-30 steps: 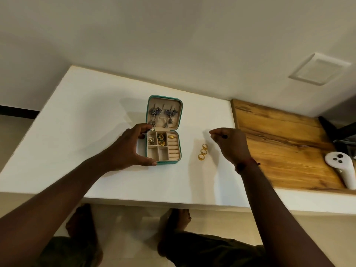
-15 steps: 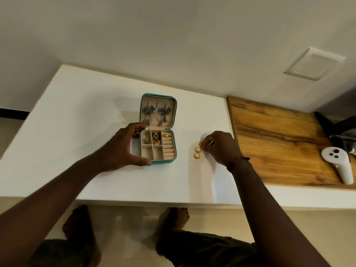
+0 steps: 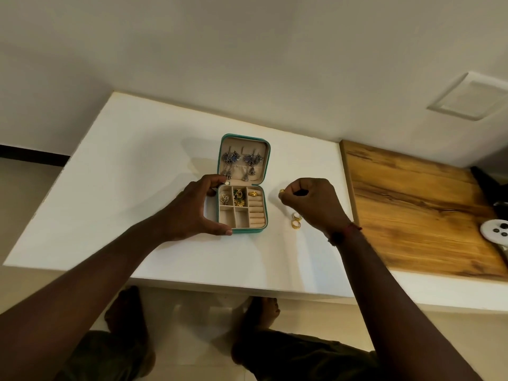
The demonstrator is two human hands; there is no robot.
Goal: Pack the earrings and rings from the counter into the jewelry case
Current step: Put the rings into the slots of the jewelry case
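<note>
On the white counter [image 3: 123, 188], two gold rings [image 3: 296, 220] are left unpacked beside the jewelry case [image 3: 243, 185], steadied by the left hand [image 3: 192, 209]; another ring [image 3: 281, 191] is pinched in the right hand [image 3: 310, 202]. One ring [image 3: 253, 193] is already seated, earrings [image 3: 243, 163] hung in the lid beyond.

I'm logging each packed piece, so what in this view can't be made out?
- Head view: the ring pinched by the right hand is mostly covered by fingertips.
- Two rings on the counter: too small for detail.
- Jewelry case compartment contents: tiny and tangled.
- White device: cut off at the right edge.
</note>
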